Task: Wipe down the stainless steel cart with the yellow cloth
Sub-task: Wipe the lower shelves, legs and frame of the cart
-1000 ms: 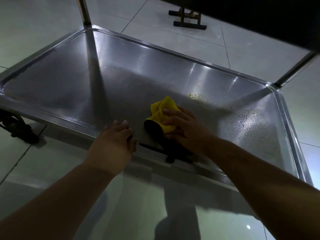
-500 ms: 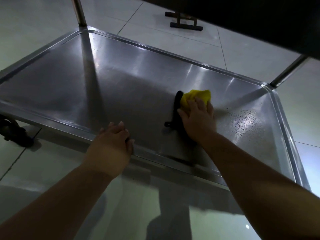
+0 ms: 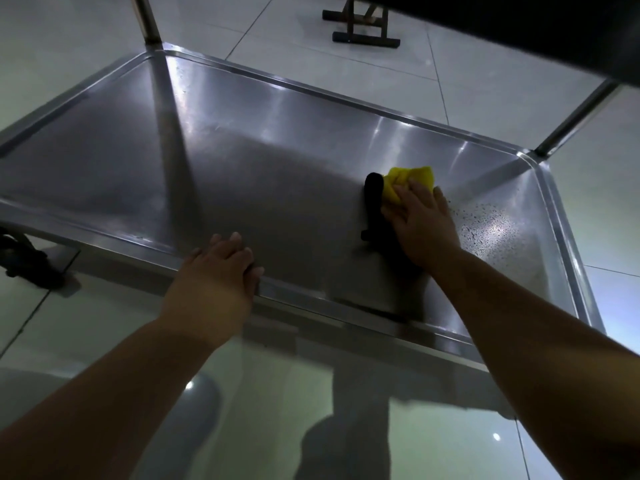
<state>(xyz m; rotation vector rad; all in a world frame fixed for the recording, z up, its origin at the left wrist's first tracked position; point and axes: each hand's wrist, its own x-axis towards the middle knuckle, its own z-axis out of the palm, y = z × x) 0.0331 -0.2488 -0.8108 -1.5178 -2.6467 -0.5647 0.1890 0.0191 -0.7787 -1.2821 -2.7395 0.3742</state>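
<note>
Nearest us, our left hand (image 3: 221, 268) rests on the near rim of the cart (image 3: 104, 233), fingers laid over the edge and curled loosely about the lip; we judge it is there to steady the cart and brace us as we lean in, since a cart would otherwise roll under a push. It carries nothing else.

Further in and to the right of that hand, our right hand (image 3: 424, 226) lies flat on the tray, fingers straight and spread, pressing the cloth (image 3: 412, 181) down onto the steel. The cloth is bunched under and just beyond the fingertips, its yellow folds showing ahead of them. A flat palm spreads pressure over the wad, which suits rubbing better than a pinch would. The dark shape just left of this hand looks to us like its shadow or reflection in the metal, though we cannot tell which.

Just right of the right hand, droplets (image 3: 491, 230) bead the tray toward the right rim, so that patch seems not yet wiped; the steel left of the hand looks smooth and dull.

Beyond the cloth runs the far rim, with a post (image 3: 147, 19) at the far left corner and another (image 3: 575, 123) at the far right. Past them lies the tiled floor (image 3: 485, 71) and a dark stand (image 3: 363, 32).

We can read no brand, label or writing anywhere.
</note>
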